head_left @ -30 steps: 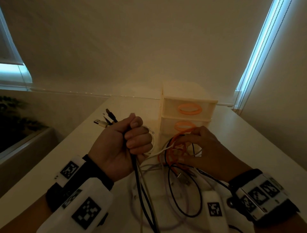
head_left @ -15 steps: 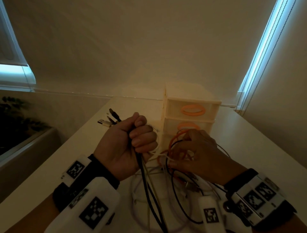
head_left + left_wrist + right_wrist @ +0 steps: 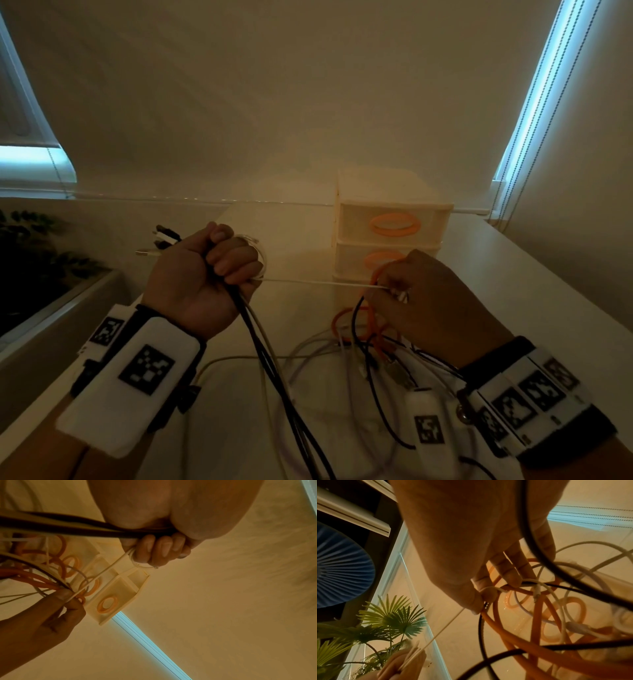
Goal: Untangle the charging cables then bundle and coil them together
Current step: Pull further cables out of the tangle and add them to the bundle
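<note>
My left hand is a fist round a bundle of black and white cables; their plugs stick out past it to the left. A thin white cable runs taut from that fist to my right hand, which pinches it between thumb and fingertips. In the left wrist view the white cable loops round my left fingers. An orange cable and a thin black one hang tangled under my right hand, seen close in the right wrist view as orange cable loops.
A cream drawer unit with orange handles stands on the white table just behind my hands. Loose cable loops lie on the table before me. A plant stands beyond the table's left edge. A wall runs behind.
My right hand has moved right, away from my left, and the white cable between them has pulled out straight. My left fist keeps its grip on the bundle.
</note>
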Available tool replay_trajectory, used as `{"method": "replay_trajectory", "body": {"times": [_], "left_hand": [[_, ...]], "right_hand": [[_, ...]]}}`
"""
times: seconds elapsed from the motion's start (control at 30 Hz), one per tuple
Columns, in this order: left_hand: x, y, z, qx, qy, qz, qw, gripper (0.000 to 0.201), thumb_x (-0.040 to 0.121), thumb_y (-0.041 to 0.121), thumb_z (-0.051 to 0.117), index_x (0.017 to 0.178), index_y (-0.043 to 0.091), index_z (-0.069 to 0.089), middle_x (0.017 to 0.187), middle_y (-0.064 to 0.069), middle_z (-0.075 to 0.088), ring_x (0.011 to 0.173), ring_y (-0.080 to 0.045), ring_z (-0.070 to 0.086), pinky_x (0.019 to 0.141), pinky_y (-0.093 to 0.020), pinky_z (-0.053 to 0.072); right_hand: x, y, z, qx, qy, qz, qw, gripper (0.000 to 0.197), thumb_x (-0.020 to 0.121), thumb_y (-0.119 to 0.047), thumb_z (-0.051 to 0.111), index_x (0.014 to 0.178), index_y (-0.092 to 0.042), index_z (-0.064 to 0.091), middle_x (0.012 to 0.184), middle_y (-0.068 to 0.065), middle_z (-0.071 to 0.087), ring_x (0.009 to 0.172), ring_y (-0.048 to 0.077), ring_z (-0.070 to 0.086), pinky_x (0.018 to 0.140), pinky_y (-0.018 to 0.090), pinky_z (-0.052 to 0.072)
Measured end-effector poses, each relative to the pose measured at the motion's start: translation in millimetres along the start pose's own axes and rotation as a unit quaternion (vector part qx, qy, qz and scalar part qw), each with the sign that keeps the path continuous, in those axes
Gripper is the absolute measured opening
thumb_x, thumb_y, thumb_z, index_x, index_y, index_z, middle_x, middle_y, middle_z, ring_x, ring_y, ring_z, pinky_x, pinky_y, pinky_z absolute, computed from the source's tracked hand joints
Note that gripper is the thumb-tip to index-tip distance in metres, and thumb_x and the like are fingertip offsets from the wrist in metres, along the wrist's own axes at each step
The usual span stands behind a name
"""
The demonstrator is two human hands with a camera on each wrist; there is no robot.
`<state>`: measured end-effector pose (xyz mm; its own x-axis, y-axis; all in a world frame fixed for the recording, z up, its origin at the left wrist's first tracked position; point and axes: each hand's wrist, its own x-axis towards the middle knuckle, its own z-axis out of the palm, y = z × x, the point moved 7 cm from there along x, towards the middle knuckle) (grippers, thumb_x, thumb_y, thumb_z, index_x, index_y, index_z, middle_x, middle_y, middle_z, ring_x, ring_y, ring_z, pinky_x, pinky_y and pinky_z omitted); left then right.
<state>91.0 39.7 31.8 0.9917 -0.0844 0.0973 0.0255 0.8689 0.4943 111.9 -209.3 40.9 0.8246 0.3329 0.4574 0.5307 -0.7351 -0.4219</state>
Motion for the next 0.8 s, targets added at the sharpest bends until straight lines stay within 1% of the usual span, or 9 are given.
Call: {"method": "replay_trajectory", "body": {"times": [0.1,0.2,0.23,0.37,0.5,0.6,0.67,0.73,0.8], "left_hand": [[0,-1,-1,0.005,0.003,-0.003,1.000,0.041,0.104,0.030,0.033,0.067,0.019,0.046,0.056,0.010,0.028,0.046,-0.007,0.029,0.043,-0.021,0.030],[0,2,-1,0.009,0.010,0.004,1.000,0.042,0.104,0.031,0.032,0.065,0.019,0.046,0.057,0.011,0.026,0.046,-0.006,0.028,0.043,-0.020,0.030],[-1,3,-1,0.004,0.011,0.008,1.000,0.042,0.104,0.030,0.033,0.065,0.019,0.046,0.057,0.010,0.027,0.046,-0.006,0.028,0.043,-0.020,0.030],[-1,8,0,-0.008,0.009,0.020,1.000,0.043,0.104,0.030,0.032,0.065,0.018,0.046,0.056,0.010,0.027,0.046,-0.006,0.029,0.043,-0.020,0.030],[-1,11,-2,0.003,0.021,0.031,0.999,0.046,0.105,0.031,0.030,0.064,0.019,0.046,0.056,0.010,0.027,0.045,-0.006,0.028,0.042,-0.020,0.031],[-1,16,-4,0.003,0.029,0.037,0.999,0.047,0.106,0.032,0.029,0.063,0.019,0.046,0.056,0.010,0.027,0.045,-0.006,0.028,0.042,-0.020,0.031],[-1,18,-4,-0.001,0.028,0.037,0.999,0.047,0.106,0.031,0.029,0.064,0.019,0.046,0.056,0.010,0.026,0.046,-0.005,0.028,0.042,-0.020,0.031],[0,20,-5,-0.005,0.025,0.038,0.999,0.047,0.106,0.031,0.029,0.064,0.019,0.046,0.055,0.010,0.027,0.045,-0.005,0.028,0.042,-0.021,0.031],[-1,20,-7,-0.012,0.027,0.039,0.999,0.046,0.105,0.031,0.031,0.064,0.018,0.047,0.054,0.010,0.027,0.044,-0.006,0.029,0.041,-0.021,0.031]], "right_hand": [[-1,-5,-5,0.027,0.022,-0.025,0.999,0.020,0.084,-0.043,0.066,0.071,-0.027,0.063,0.088,-0.011,0.063,0.089,0.008,0.062,0.082,0.036,0.052],[-3,-8,-8,0.052,-0.011,-0.032,0.998,0.021,0.085,-0.032,0.072,0.068,-0.026,0.062,0.085,-0.021,0.063,0.089,-0.015,0.057,0.078,0.008,0.042],[-2,-7,-10,0.046,-0.021,-0.029,0.998,0.022,0.084,-0.033,0.073,0.066,-0.027,0.061,0.083,-0.021,0.060,0.087,-0.014,0.055,0.075,0.007,0.038],[3,0,-24,-0.007,0.046,-0.023,0.999,0.026,0.078,-0.047,0.068,0.060,-0.029,0.060,0.074,-0.006,0.054,0.081,0.011,0.051,0.072,0.027,0.036],[3,5,-20,-0.048,0.057,-0.001,0.997,0.031,0.085,-0.053,0.055,0.067,-0.028,0.058,0.069,-0.011,0.057,0.077,0.012,0.053,0.074,0.035,0.045],[6,6,-25,-0.040,0.070,0.002,0.997,0.025,0.091,-0.046,0.058,0.073,-0.028,0.059,0.066,-0.010,0.055,0.068,0.009,0.054,0.062,0.028,0.043],[9,1,-29,-0.034,0.089,-0.012,0.995,0.033,0.090,-0.048,0.057,0.067,-0.024,0.054,0.062,-0.007,0.053,0.063,0.007,0.050,0.057,0.027,0.040],[12,-1,-27,-0.030,0.061,-0.008,0.998,0.044,0.085,-0.056,0.053,0.062,-0.019,0.052,0.067,0.000,0.053,0.067,0.012,0.051,0.061,0.033,0.044],[17,-2,-22,-0.019,0.002,-0.002,1.000,0.045,0.085,-0.051,0.059,0.064,-0.012,0.062,0.076,0.008,0.058,0.074,0.018,0.057,0.068,0.034,0.047]]}}
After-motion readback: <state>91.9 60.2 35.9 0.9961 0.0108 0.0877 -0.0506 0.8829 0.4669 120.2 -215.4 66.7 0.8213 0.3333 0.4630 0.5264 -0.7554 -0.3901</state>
